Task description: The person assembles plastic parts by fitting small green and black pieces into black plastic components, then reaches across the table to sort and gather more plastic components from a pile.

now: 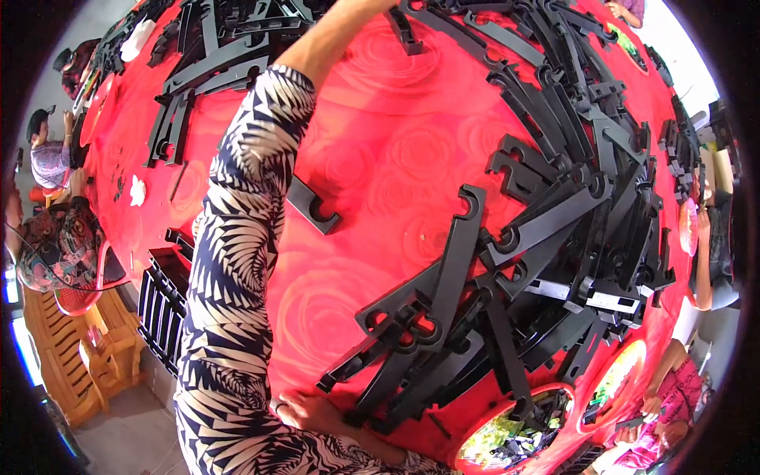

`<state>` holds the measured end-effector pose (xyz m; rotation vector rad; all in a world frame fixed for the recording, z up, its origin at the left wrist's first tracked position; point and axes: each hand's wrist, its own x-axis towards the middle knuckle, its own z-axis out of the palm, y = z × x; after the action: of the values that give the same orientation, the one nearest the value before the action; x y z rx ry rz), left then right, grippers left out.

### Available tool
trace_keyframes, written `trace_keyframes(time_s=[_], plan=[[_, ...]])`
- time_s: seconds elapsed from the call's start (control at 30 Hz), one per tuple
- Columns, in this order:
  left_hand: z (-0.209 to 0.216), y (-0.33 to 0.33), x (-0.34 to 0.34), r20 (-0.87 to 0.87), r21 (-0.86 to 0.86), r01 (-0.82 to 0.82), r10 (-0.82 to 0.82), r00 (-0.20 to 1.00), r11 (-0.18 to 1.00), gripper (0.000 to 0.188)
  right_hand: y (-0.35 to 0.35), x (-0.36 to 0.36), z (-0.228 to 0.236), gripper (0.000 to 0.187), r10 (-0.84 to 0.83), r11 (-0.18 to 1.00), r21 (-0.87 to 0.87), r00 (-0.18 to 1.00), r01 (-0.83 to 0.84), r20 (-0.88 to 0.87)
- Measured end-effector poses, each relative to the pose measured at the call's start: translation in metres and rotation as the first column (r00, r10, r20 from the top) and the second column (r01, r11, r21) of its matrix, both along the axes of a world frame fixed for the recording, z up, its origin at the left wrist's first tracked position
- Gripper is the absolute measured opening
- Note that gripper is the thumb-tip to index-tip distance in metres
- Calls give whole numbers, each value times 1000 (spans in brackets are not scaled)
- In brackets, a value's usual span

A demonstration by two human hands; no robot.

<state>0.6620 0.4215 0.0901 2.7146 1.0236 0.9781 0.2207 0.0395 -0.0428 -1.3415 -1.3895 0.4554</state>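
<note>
My left arm (245, 214), in a dark and cream patterned sleeve, stretches far across the table and leaves the picture at the top edge, so my left hand is out of sight. Low down, my right hand (309, 412) lies on the red cloth by the table's near edge. Its fingers point left, partly hidden by the sleeve, with nothing visible in them. Just right of it begins a large heap of long black plastic bars (459, 253) with hook-shaped notches at their ends. A single black notched bar (315, 207) lies beside my left sleeve.
More black bars (218, 63) are piled at the far left. A black ribbed part (164, 301) stands at the left edge. Baskets (483, 443) of small scraps sit at the lower right. Co-workers (59, 245) sit along both sides; a wooden bench (67, 348) stands lower left.
</note>
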Motion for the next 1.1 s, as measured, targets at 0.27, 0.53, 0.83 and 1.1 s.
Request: trace_keyframes(time_s=[0.27,0.53,0.83,1.1], plan=[[-34,111,0,117,-342,-223,277,954,913,90,4,-1,4,27,44,996,65,971,-60,233],[-52,102,6,-146,21,-404,402,904,915,69,0,-16,-1,31,78,996,27,992,-81,101],[-67,124,5,-272,49,-212,217,938,976,73,2,-8,-3,23,65,998,-3,993,-65,97],[-91,47,-24,-110,81,-119,127,986,990,47,-2,-2,0,15,96,994,-50,993,-92,73]])
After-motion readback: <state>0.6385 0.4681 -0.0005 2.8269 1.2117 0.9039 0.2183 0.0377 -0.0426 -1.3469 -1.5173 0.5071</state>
